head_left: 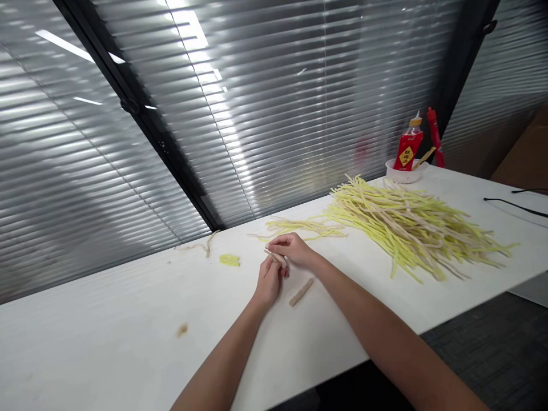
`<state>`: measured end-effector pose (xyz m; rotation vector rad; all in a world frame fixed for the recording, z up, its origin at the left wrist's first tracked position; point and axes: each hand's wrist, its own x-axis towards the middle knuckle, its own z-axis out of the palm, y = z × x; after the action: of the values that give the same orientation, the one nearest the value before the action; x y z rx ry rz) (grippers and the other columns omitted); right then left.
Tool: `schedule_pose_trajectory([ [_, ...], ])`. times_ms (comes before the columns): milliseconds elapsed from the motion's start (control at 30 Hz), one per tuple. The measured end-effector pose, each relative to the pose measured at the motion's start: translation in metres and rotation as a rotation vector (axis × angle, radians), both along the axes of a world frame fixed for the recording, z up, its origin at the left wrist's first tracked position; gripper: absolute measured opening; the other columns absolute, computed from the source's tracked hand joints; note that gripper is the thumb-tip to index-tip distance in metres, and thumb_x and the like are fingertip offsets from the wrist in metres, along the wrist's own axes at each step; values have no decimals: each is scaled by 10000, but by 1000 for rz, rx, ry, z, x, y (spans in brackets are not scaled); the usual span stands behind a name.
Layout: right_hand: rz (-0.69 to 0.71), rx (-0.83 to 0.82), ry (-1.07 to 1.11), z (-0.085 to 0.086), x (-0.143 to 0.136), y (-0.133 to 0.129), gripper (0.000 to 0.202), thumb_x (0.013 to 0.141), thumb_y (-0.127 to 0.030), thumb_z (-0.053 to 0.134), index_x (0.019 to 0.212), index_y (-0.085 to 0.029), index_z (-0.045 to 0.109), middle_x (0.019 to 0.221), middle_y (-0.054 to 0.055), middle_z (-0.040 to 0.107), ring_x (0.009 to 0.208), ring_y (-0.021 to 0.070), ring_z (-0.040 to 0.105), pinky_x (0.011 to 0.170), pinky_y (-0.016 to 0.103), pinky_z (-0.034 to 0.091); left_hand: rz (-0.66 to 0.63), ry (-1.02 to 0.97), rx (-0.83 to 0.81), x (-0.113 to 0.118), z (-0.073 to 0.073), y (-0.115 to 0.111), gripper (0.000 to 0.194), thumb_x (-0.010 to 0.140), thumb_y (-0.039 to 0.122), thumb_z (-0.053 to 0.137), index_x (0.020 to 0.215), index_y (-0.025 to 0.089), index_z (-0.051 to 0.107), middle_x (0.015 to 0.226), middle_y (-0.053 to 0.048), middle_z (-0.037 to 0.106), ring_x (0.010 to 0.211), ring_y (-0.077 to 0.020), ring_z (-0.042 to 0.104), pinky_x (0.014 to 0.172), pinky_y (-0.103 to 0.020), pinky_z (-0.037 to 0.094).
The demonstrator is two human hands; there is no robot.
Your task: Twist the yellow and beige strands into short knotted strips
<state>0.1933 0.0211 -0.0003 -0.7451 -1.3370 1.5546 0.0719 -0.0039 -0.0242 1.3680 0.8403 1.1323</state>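
Observation:
My left hand (269,281) and my right hand (294,250) meet above the white table. Between their closed fingers is a beige pipe cleaner (277,258), which looks folded into a short bundle. The fingers partly cover it. A second short beige bundle (301,292) lies on the table just right of my left hand. Further left rests a small yellow-green bundle (230,260). Behind my hands, several loose yellow and beige pipe cleaners (306,228) are strewn about.
A big heap of yellow and beige pipe cleaners (411,222) covers the right side of the table (128,342). Behind it, a red-labelled bottle (410,145) stands in a white bowl (399,176). Blinds (274,103) line the back edge. Black cables (516,205) lie at far right.

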Motion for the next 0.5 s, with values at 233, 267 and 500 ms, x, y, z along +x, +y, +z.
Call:
schedule_pose_trajectory([
  [233, 57, -8, -4, -1, 0, 0, 349, 697, -468, 683, 840, -154, 633, 538, 5, 618, 354, 169, 559, 293, 268, 448, -81, -142, -23, -4, -2, 3, 286, 815, 300, 425, 564, 172, 475, 501, 21, 414, 513, -129, 460, 552, -280, 375],
  [267, 63, -12, -6, -2, 1, 0, 355, 693, -469, 685, 849, -154, 633, 536, 2, 618, 358, 168, 562, 300, 265, 448, -87, -150, -27, -4, -2, 3, 309, 824, 318, 414, 560, 171, 475, 498, 19, 413, 509, -130, 458, 550, -282, 373],
  [500, 200, -30, -16, 0, 3, -1, 356, 705, -474, 673, 801, -137, 616, 462, -18, 581, 390, 174, 586, 369, 261, 466, -135, -186, -80, -4, -3, -1, 425, 856, 410, 315, 531, 176, 458, 469, 5, 399, 480, -129, 418, 522, -286, 338],
])
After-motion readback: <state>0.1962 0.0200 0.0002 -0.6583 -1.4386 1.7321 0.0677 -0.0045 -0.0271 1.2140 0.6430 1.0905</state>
